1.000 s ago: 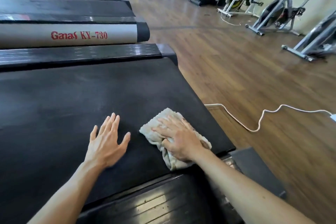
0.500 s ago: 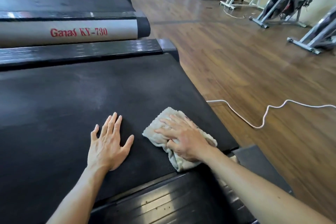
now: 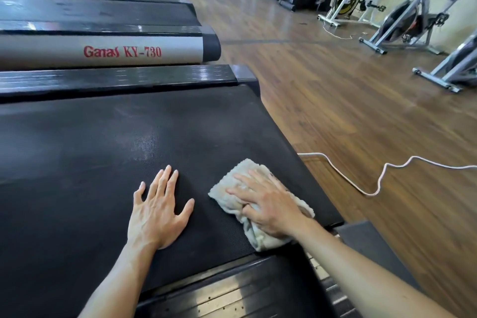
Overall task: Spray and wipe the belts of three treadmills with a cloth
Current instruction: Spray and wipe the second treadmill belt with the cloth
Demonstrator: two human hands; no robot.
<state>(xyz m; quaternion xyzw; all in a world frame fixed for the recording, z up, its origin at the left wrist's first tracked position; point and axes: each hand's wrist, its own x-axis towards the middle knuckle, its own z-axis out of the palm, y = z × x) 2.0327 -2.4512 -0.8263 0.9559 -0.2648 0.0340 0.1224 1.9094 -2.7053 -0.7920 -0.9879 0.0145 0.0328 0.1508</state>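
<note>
Black treadmill belt (image 3: pixel 103 150) fills the left and middle of the view, textured, with a faint dull sheen near its centre. Beyond it, a grey side rail (image 3: pixel 103 52) printed "Ganas KY-730" in red, then more treadmills in a row running away.

Left hand (image 3: pixel 157 210) lies flat on the belt, palm down, fingers straight and slightly spread, thumb out to the right. Holds nothing.

Just right of it, apart from the thumb, a crumpled pale cloth (image 3: pixel 232 199) on the belt near the belt's right end. Right hand (image 3: pixel 268 208) rests on top of the cloth, fingers stretched forward over it, pressing it down; cloth shows past the fingertips, to the left of the hand and under the wrist.

Right of the belt: brown wood floor (image 3: pixel 361 111), a white cable (image 3: pixel 371 192) snaking across it. Exercise bikes (image 3: pixel 402 18) stand along the far wall.
</note>
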